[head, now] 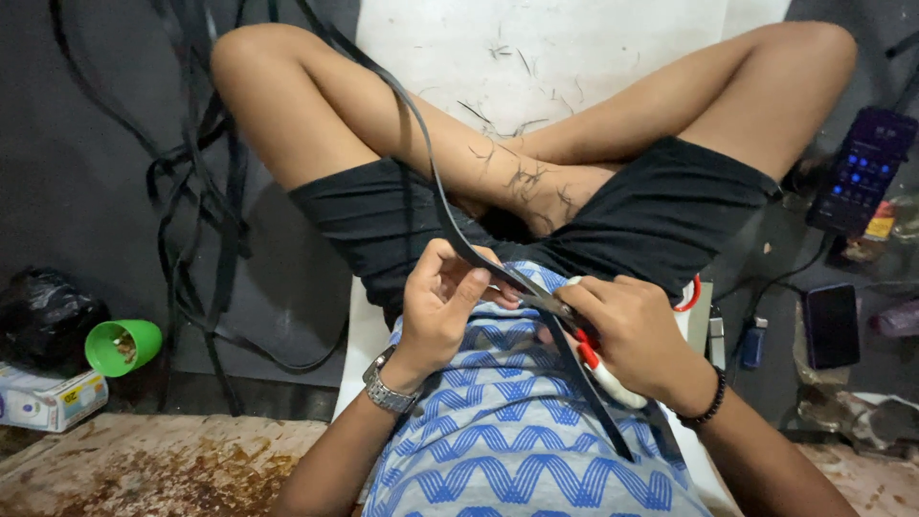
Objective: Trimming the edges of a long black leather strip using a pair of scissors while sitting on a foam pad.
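I sit cross-legged and look down at my lap. My left hand point(442, 304) pinches a long black strap point(433, 172) that runs up over my left knee toward the top left. My right hand point(627, 330) grips a pair of scissors with red and white handles point(598, 369), its blades on the strap between both hands. A loose end of strap hangs down over my blue patterned shirt point(517, 460). Thin black trimmings lie on my shin point(522, 177) and on the white mat point(536, 57) beyond.
A pile of black straps point(206, 201) lies at the left. A green cup point(124, 347), a black bag point(43, 311) and a small box point(53, 397) sit at lower left. Two phones point(862, 172) point(831, 325), a cable and a lighter point(753, 343) lie at right.
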